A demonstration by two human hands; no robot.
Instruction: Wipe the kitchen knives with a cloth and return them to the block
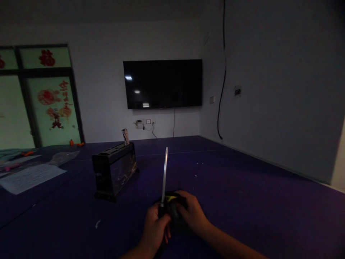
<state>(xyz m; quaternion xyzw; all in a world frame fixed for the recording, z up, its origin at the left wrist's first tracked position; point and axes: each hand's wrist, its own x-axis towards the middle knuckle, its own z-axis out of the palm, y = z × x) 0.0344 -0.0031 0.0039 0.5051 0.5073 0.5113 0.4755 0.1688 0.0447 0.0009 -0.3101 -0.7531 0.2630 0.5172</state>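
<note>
A screwdriver (165, 172) with a long bright shaft and dark handle points up and away from me. My left hand (156, 226) is closed around its handle. Just to the right, my right hand (192, 212) is closed on a dark object with a yellow patch (170, 198); its kind is too dim to make out. The two hands are close together, low over the purple surface. Farther off to the left stands a black box-shaped case with a clear side panel (122, 172), and a pale patterned piece (125, 136) sticks up at its far end.
On the purple surface (229, 201), white printed sheets (32, 176) and a clear plastic bag (63, 157) lie at the left. Small orange items (71, 142) are near the door. A wall-mounted television (163, 84) hangs ahead; a black cable (224, 72) runs down the right wall.
</note>
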